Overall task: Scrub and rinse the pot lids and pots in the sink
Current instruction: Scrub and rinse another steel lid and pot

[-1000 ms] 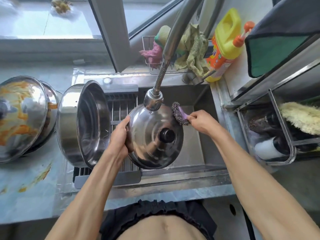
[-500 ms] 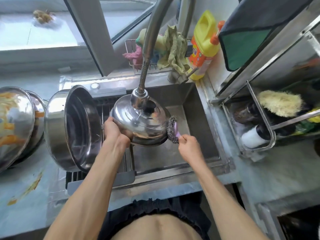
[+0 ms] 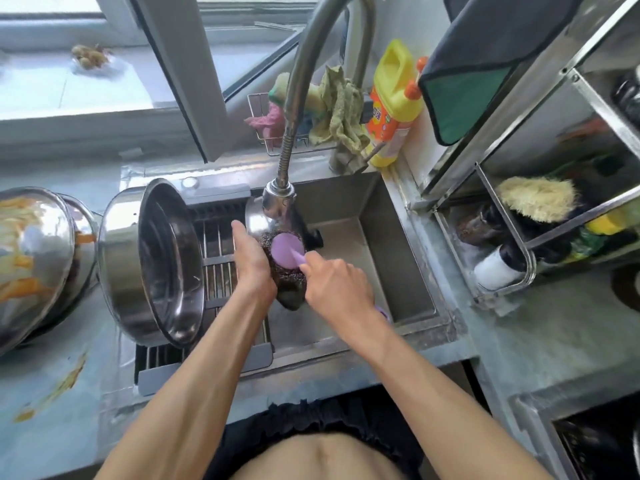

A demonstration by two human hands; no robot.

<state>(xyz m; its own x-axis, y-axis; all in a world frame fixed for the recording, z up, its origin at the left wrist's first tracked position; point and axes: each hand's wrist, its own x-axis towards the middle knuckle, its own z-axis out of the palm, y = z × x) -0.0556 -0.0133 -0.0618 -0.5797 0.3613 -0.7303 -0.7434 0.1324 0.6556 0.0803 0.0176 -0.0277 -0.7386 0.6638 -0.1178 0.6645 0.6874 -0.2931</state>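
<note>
Over the steel sink [image 3: 398,265], my left hand [image 3: 251,259] grips a steel pot lid [image 3: 254,218] tipped nearly on edge, its black knob [image 3: 315,237] pointing right. My right hand [image 3: 334,280] holds the purple handle of a steel-wool scrubber [image 3: 285,254] and presses the pad against the lid's underside, just below the faucet head [image 3: 278,197]. A large steel pot [image 3: 152,261] lies on its side on the drying rack at the left, its opening facing right. Two food-stained lids [image 3: 31,258] lean on the counter at far left.
A yellow detergent bottle [image 3: 394,102] and a wire basket of cloths [image 3: 311,112] stand behind the sink. A steel shelf rack [image 3: 519,244] with brushes and bottles fills the right side. Orange food smears [image 3: 65,379] mark the left counter.
The lid has been turned from knob-up to nearly on edge, and the scrubber has moved from its right rim onto its underside. The view has tilted down.
</note>
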